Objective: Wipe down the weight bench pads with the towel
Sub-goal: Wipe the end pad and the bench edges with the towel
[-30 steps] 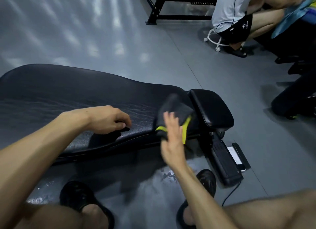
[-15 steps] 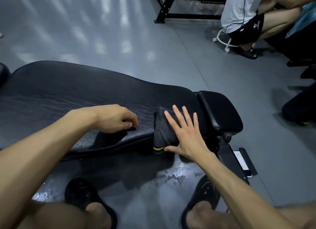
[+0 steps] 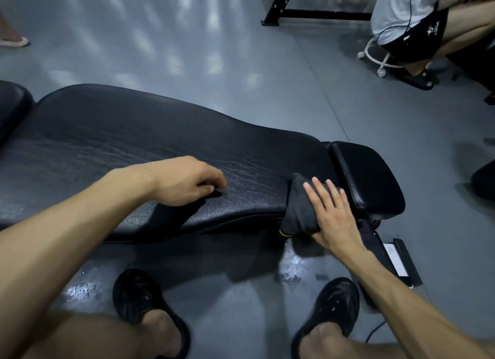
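From the head view I see the long pad (image 3: 150, 155) lying with its long axis left to right across the frame, narrowing toward the right end, where a short seat pad (image 3: 367, 176) sits just beside it. Both are black, glossy, wrinkle-grained vinyl with rounded edges. My right hand (image 3: 332, 214) lies flat with fingers straight and spread, pressing the towel (image 3: 297, 211) against the long pad's right end; the towel is dark grey, soft and bunched, draped over the near edge with a yellow-trimmed corner hanging below. My left hand (image 3: 184, 181) rests on the long pad near its middle, fingers curled loosely under, holding nothing I can see. Below, the grey floor (image 3: 214, 64) shows wet patches near my black sandals (image 3: 332, 305).
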Demonstrator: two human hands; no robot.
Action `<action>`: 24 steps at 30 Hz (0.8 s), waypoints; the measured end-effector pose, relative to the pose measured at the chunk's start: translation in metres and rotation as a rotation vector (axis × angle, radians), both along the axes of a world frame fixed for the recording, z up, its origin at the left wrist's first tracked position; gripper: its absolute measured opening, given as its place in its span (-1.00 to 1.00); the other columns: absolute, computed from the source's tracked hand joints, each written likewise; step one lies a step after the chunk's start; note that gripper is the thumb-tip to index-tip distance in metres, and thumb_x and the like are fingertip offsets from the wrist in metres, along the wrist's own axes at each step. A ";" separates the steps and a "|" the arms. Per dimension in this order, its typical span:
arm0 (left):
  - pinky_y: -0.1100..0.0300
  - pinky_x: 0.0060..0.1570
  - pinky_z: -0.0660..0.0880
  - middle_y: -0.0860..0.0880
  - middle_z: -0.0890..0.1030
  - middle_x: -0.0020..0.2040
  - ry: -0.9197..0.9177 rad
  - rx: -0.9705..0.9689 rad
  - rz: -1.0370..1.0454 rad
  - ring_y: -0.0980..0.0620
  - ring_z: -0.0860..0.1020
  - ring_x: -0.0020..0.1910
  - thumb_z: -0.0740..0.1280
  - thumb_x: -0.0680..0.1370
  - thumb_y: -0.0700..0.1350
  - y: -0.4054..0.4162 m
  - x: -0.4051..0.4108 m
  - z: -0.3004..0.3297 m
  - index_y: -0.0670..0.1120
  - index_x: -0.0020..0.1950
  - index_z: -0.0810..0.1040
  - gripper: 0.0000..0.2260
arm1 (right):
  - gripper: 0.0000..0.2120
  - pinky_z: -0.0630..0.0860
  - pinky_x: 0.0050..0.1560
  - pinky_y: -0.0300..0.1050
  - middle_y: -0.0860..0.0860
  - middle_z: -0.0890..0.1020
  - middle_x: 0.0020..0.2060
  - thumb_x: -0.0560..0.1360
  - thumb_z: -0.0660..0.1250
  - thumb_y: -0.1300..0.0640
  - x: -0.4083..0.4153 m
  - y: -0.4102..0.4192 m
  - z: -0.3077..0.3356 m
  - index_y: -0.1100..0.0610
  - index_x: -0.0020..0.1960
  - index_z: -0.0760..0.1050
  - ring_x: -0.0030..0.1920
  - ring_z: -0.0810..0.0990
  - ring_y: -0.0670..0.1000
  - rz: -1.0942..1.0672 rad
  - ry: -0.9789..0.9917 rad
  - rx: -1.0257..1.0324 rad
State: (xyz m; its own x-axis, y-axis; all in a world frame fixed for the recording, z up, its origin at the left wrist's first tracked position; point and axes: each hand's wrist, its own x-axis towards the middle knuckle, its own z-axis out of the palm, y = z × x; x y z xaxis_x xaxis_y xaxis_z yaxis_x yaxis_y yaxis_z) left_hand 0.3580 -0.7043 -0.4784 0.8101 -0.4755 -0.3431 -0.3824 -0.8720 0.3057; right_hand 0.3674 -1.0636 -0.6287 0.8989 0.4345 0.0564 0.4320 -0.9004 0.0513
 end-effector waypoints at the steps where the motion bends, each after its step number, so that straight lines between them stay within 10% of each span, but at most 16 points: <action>1: 0.16 0.24 0.42 0.12 0.61 0.24 -0.043 -0.004 0.009 0.07 0.55 0.22 0.23 0.65 -0.13 0.003 0.000 0.000 0.07 0.32 0.55 -0.73 | 0.44 0.31 0.48 0.34 0.15 0.25 0.59 -0.03 0.74 0.08 -0.003 0.009 0.002 0.10 0.65 -0.03 0.54 0.29 0.30 0.014 -0.012 0.006; 9: 0.13 0.30 0.40 0.04 0.58 0.30 -0.129 -0.032 0.112 0.01 0.52 0.28 0.23 0.64 -0.16 0.014 -0.001 0.008 0.01 0.35 0.53 -0.71 | 0.27 0.26 0.48 0.33 0.08 0.23 0.61 0.07 0.62 0.13 -0.041 0.142 0.018 0.05 0.65 0.04 0.55 0.28 0.27 0.280 -0.078 0.207; 24: 0.21 0.21 0.42 0.01 0.62 0.25 -0.131 -0.081 0.322 0.02 0.56 0.24 0.25 0.64 -0.17 0.072 -0.035 0.016 0.00 0.35 0.54 -0.70 | 0.23 0.26 0.49 0.31 0.08 0.26 0.60 0.07 0.64 0.13 -0.037 0.147 0.023 0.10 0.63 0.10 0.57 0.26 0.25 0.315 -0.116 0.162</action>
State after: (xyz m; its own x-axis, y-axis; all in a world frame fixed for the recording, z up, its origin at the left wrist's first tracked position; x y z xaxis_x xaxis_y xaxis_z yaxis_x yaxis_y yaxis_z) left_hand 0.3234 -0.6325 -0.4626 0.9573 -0.2100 -0.1986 -0.1322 -0.9292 0.3450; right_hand 0.3309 -0.9165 -0.6056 0.7060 0.6660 0.2408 0.6889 -0.7247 -0.0158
